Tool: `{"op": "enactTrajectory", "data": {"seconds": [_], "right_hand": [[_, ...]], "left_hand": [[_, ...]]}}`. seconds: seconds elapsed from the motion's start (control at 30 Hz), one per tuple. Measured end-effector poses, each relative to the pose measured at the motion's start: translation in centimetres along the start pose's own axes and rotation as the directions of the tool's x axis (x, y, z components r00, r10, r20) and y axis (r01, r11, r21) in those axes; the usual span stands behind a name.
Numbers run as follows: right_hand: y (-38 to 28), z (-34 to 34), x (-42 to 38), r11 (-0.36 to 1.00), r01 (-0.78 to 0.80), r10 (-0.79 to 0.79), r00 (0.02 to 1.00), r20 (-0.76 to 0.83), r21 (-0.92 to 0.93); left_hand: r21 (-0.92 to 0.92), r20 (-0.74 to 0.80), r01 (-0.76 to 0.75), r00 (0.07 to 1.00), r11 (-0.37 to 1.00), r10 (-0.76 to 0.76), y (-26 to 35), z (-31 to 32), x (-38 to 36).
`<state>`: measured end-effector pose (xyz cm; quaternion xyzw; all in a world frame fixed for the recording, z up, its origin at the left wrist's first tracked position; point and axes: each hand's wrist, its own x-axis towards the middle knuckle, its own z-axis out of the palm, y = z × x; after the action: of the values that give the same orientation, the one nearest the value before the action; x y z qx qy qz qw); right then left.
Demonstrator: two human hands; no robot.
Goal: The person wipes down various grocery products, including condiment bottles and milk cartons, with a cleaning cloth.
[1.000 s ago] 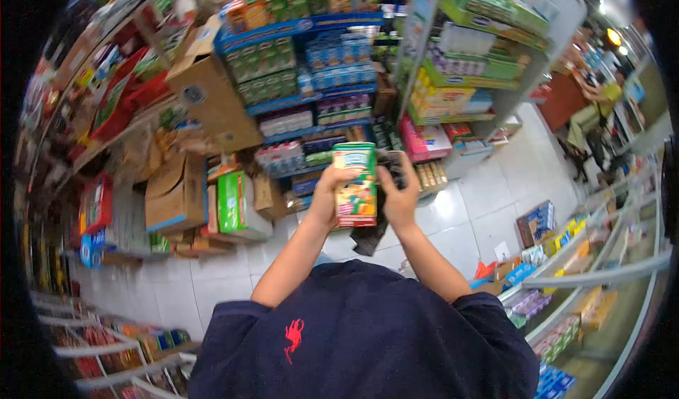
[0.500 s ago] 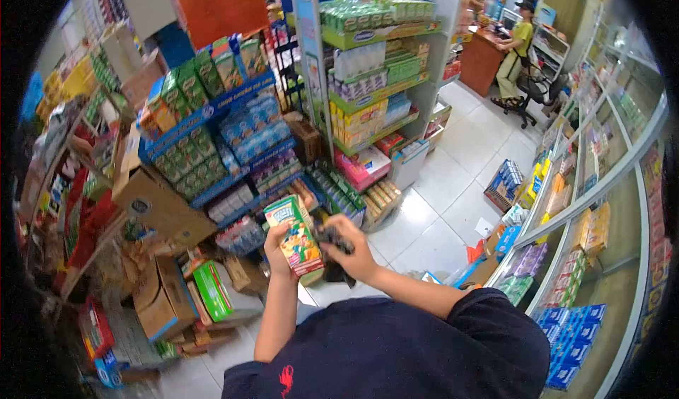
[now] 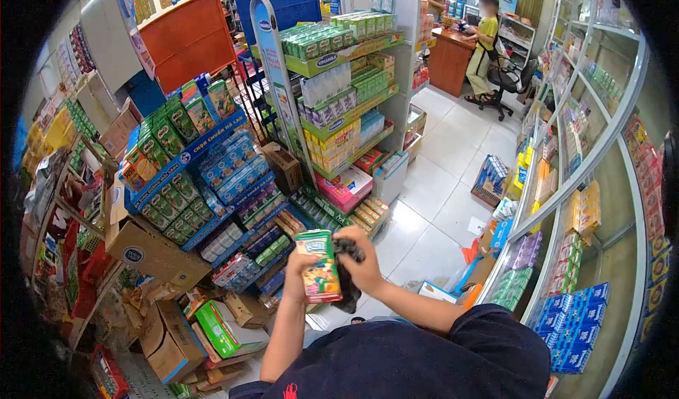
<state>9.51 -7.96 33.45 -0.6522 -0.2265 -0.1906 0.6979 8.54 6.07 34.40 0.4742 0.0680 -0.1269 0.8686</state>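
Upright in front of my chest is a small printed carton (image 3: 321, 268), green at the top and red at the bottom, with food pictures on its front. My left hand (image 3: 298, 277) grips it by the left side, thumb across the face. In my right hand (image 3: 366, 263) is a bunched black cloth (image 3: 348, 298), with the fingers curled round its upper part at the carton's right edge. The cloth's lower end hangs beside and behind the carton, which hides some of it.
To the left stands a blue display rack (image 3: 185, 160) of drink cartons. A tall shelf unit (image 3: 329, 65) holds stacked milk packs ahead. Opened cardboard boxes (image 3: 164, 339) lie low at left. Glass cabinets (image 3: 576, 194) line the right. A person in yellow (image 3: 486, 35) stands by a desk (image 3: 453, 54).
The carton and both hands have shifted right and slightly down in view, and the carton stands straighter. The head view has turned, so the shelves appear shifted to the left.
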Motion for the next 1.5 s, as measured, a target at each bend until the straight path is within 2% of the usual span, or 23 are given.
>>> {"op": "enactTrajectory", "data": {"seconds": [0.07, 0.13, 0.17, 0.2, 0.27, 0.33, 0.37, 0.47, 0.53, 0.6, 0.63, 0.73, 0.77, 0.8, 0.87, 1.0, 1.03, 1.07, 1.13, 1.2, 1.27, 1.33, 1.5], "right_hand": [[0.0, 0.0, 0.6, 1.0, 0.009, -0.01, 0.999, -0.041, -0.021], [-0.3, 0.4, -0.4, 1.0, 0.02, -0.02, 0.999, -0.032, -0.012], [-0.5, 0.5, -1.5, 1.0, -0.001, 0.001, 1.0, 0.002, -0.02], [-0.8, 0.4, -2.5, 1.0, -0.011, 0.01, 0.999, 0.05, 0.012], [-0.3, 0.4, -3.3, 0.999, -0.02, 0.016, 0.996, 0.089, 0.035], [0.1, 0.2, -2.4, 0.996, -0.029, 0.024, 0.997, 0.07, 0.08], [0.1, 0.4, -1.3, 0.997, 0.037, -0.035, 0.999, -0.024, 0.072], [-0.4, 0.5, -1.3, 0.999, -0.007, 0.009, 0.999, -0.045, 0.045], [-0.3, 0.2, -2.3, 0.999, -0.039, 0.037, 0.997, 0.069, 0.018], [-1.0, -0.6, -2.6, 0.998, -0.059, 0.063, 0.952, 0.298, -0.023], [-1.2, -1.3, -2.0, 0.991, -0.134, 0.133, 0.899, 0.417, -0.028], [-1.3, -3.2, 1.0, 0.987, -0.13, 0.161, 0.86, 0.485, -0.098], [-1.7, -3.6, 2.0, 0.985, -0.118, 0.16, 0.899, 0.408, -0.127], [-2.3, -3.8, 3.2, 0.982, -0.105, 0.152, 0.932, 0.328, -0.157], [-4.0, -4.0, 5.4, 0.966, -0.014, 0.098, 0.943, 0.317, -0.258], [-6.0, -3.6, 6.8, 0.928, 0.015, 0.129, 0.925, 0.356, -0.373], [-6.3, -3.1, 6.6, 0.911, 0.057, 0.153, 0.872, 0.465, -0.408], [-6.4, -2.8, 6.5, 0.893, 0.11, 0.177, 0.806, 0.565, -0.436], [-5.6, -2.8, 6.2, 0.906, 0.115, 0.157, 0.803, 0.575, -0.408], [-5.4, -3.8, 6.4, 0.952, 0.034, 0.165, 0.781, 0.602, -0.305], [-5.5, -4.4, 6.4, 0.974, -0.059, 0.17, 0.827, 0.535, -0.219], [-5.0, -5.0, 6.5, 0.955, -0.022, 0.167, 0.864, 0.475, -0.294], [-6.4, -3.5, 4.9, 0.95, 0.092, 0.098, 0.819, 0.566, -0.297]], "left_hand": [[-0.167, -0.076, -0.065, 0.996, 0.984, 0.053, -0.6, 1.2, 0.0], [-0.176, 0.019, -0.094, 0.995, 0.98, 0.099, 0.6, 1.9, -0.4], [-0.303, 0.118, -0.091, 0.984, 0.949, 0.132, 0.7, 2.1, -0.1], [-0.361, 0.124, -0.058, 0.986, 0.931, 0.109, 0.7, 1.1, 0.1], [-0.311, 0.145, -0.085, 0.98, 0.946, 0.136, 1.1, 0.9, -0.1], [-0.079, 0.035, -0.013, 0.999, 0.997, 0.016, 1.6, 1.4, -1.3], [-0.004, -0.014, -0.012, 1.0, 1.0, 0.012, 0.6, 0.7, -0.8], [-0.194, 0.156, -0.054, 0.984, 0.979, 0.085, 0.9, 1.6, -0.5], [-0.292, 0.115, -0.114, 0.981, 0.95, 0.153, 1.3, 1.4, -0.1], [-0.386, 0.06, -0.127, 0.985, 0.914, 0.162, 1.8, -0.1, 0.0], [-0.351, 0.015, -0.178, 0.981, 0.919, 0.195, 2.3, -0.1, -0.2], [-0.289, 0.001, -0.239, 0.968, 0.927, 0.25, 2.7, -1.0, -0.5], [0.025, -0.063, -0.308, 0.949, 0.951, 0.309, 2.4, -1.4, -0.3], [0.34, -0.103, -0.331, 0.917, 0.881, 0.384, 1.9, -1.8, 0.1], [0.656, -0.057, -0.373, 0.843, 0.657, 0.536, 0.6, -1.4, 0.6], [0.898, 0.069, -0.233, 0.912, 0.374, 0.404, 0.7, 1.8, -0.3], [0.844, 0.159, -0.354, 0.882, 0.402, 0.443, -0.1, 1.7, 0.2], [0.815, 0.214, -0.398, 0.883, 0.422, 0.418, -0.3, 1.8, 0.4], [0.838, 0.234, -0.416, 0.858, 0.352, 0.457, -0.7, 1.8, 0.3], [0.827, 0.303, -0.472, 0.832, 0.305, 0.464, -0.6, 1.8, 0.0], [0.819, 0.34, -0.499, 0.82, 0.284, 0.461, -0.4, 1.8, -0.2], [0.839, 0.352, -0.5, 0.799, 0.215, 0.487, -0.6, 1.6, -0.7], [0.807, 0.345, -0.525, 0.791, 0.27, 0.505, -1.1, 1.7, 0.0]]}}
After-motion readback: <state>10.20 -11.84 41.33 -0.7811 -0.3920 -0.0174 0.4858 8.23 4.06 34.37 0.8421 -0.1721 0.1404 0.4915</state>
